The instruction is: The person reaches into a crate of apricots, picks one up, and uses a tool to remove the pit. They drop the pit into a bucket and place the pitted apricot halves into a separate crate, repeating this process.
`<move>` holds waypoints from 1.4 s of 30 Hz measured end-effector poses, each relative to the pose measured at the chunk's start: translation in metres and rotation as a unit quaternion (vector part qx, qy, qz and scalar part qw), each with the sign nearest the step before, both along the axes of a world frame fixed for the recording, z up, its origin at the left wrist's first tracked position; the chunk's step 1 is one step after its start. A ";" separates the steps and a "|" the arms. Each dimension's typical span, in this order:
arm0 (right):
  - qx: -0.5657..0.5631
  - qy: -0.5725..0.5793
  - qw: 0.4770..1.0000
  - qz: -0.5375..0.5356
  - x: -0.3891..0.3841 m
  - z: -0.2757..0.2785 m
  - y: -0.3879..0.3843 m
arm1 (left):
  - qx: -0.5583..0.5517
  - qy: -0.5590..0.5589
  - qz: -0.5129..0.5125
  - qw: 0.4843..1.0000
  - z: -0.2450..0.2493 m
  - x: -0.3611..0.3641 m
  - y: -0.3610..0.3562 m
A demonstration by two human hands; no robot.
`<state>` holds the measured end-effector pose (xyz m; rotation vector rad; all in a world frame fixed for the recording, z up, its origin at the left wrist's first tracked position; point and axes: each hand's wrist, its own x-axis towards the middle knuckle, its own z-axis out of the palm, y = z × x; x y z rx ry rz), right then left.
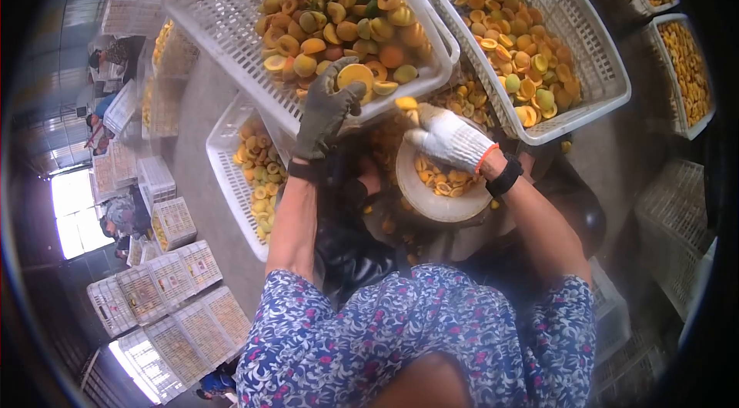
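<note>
**Both gloved hands at the front edge of the tilted peach crate**

- Left hand [327, 112], grey glove: up at the near rim of the tilted crate [231, 46]. Fingers loosely spread and bent. Tips are against a halved peach [356, 75], cut face up, at the edge of the pile. Can't tell if it's actually gripped or only touched.
- Right hand [450, 138], white glove with orange cuff trim, black band at the wrist. Fingers curled together, pointing toward the left hand. Small yellow piece [406, 103] sits right at the fingertips. Contact looks likely, but the grip is not resolvable.
- Round pale bowl [419, 196] directly under the right hand, between the two forearms. It holds a few peach pieces.
- The two hands are near each other but not touching. The halved peach is just left of and above the yellow piece.
- Tilted crate is heaped with orange, yellow and greenish peach halves.
- Second crate [608, 92] sits just right of it, also full of halves.
- Third crate [223, 169] is lower, to the left of the left forearm, partly filled.
- Two more fruit crates [697, 127] at the far right edge, well apart from the hands.
- Person wears a blue floral top [346, 346], visible at the bottom of the head view.
- Far left: stacked white crates [173, 308] on the floor, with other people [119, 215] among them, too small for detail.
</note>
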<state>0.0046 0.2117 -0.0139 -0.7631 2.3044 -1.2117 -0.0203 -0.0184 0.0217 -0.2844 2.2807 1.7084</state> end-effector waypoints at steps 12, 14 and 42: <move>0.221 -0.038 0.972 0.068 0.008 -0.029 0.002 | 0.275 0.054 0.041 0.959 -0.003 0.024 0.012; 0.106 0.029 0.991 0.073 -0.002 -0.020 0.002 | 0.305 0.054 0.061 0.949 0.004 0.027 0.020; -0.057 0.288 0.953 -0.076 0.008 -0.019 -0.007 | 0.197 0.115 -0.029 0.973 -0.010 0.017 0.041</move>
